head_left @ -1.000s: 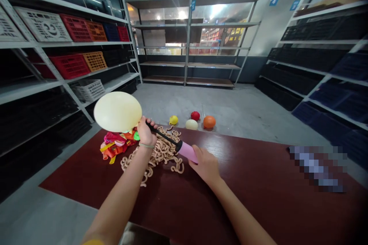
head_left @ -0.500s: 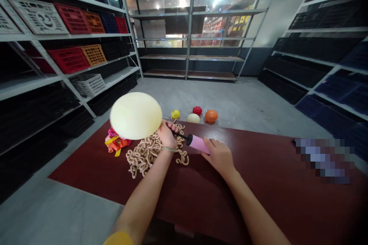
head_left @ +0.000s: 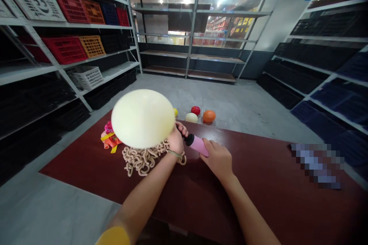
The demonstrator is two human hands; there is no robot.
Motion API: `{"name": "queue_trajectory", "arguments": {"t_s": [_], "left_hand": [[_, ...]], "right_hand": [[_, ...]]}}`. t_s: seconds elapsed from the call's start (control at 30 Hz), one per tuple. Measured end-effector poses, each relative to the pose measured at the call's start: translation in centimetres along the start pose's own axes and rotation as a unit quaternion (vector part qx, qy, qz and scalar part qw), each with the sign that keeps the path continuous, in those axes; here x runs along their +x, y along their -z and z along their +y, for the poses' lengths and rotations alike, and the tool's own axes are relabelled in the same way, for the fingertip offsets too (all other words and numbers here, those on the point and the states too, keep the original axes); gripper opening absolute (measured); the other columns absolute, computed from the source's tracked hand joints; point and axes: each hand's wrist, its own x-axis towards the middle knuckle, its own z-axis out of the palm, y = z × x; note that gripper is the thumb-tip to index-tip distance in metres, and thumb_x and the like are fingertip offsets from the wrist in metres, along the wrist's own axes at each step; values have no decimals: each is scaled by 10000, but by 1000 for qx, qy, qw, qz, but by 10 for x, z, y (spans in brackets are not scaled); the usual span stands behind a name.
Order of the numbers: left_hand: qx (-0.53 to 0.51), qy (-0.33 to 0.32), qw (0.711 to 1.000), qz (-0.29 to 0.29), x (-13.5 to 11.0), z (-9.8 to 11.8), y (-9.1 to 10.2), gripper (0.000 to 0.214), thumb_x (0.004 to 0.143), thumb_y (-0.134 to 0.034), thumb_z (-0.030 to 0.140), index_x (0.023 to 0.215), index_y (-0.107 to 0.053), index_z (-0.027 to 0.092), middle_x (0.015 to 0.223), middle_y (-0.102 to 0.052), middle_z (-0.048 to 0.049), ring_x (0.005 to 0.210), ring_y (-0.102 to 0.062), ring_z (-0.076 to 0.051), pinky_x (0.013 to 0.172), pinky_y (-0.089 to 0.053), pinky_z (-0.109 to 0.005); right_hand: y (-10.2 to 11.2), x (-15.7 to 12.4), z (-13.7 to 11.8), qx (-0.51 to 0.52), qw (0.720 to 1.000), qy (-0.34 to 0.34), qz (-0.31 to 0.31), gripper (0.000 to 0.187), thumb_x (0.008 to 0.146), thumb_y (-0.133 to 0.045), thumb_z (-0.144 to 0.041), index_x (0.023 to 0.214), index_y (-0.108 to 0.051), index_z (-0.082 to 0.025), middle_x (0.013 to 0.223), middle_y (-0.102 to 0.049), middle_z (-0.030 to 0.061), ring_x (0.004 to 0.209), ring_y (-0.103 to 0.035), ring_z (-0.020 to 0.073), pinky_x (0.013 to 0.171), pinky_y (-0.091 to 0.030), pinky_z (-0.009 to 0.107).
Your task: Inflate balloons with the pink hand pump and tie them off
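A large pale-yellow balloon (head_left: 143,118), round and inflated, stands out over the left part of the table. My left hand (head_left: 176,141), with a green band at its wrist, is closed at the balloon's neck and the black end of a balloon pump (head_left: 199,145). The neck itself is hidden behind the fingers. Wrapped round the pump's pink barrel is my right hand (head_left: 220,159). Beneath the balloon and my left wrist lies a heap of beige, curly pieces (head_left: 140,162). Limp, uninflated balloons (head_left: 110,138) in pink, orange and yellow lie left of the heap.
Past the far edge of the dark red table (head_left: 258,191) are a red balloon (head_left: 196,110), a white balloon (head_left: 191,117) and an orange balloon (head_left: 209,116); a yellow one is partly covered. A blurred-out item (head_left: 316,164) lies at the right. Shelves with crates (head_left: 69,49) stand left.
My left hand has moved right toward the pump barrel, and the black rod between them shows shorter. The balloon looks bigger and now covers more of the beige heap and the yellow balloon.
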Motion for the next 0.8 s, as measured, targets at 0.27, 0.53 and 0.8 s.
{"name": "queue_trajectory", "arguments": {"t_s": [0.27,0.53,0.8], "left_hand": [[4,-169,985,46,15,59,9,327,831,-608,447,762,-379,225,513,-305,92,363,-307,-62,361,-224,-194],[-2,4,1000,-17,5,-9,14,358,893,-549,473,697,-406,210,478,-342,61,340,-313,-76,343,-238,-222],[3,-139,989,55,14,53,10,381,825,-627,508,757,-378,227,516,-299,86,371,-313,-61,362,-251,-190]], "right_hand": [[-6,2,15,-7,999,27,-16,460,846,-606,-323,1298,-549,-256,973,-672,34,833,-542,204,735,-299,321],[-11,-2,-11,30,999,-11,-3,454,840,-590,-311,1286,-555,-235,912,-659,16,773,-540,172,689,-312,288],[-1,1,25,-33,999,27,-21,446,853,-586,-330,1292,-558,-257,1000,-657,55,858,-525,213,754,-300,329]]}}
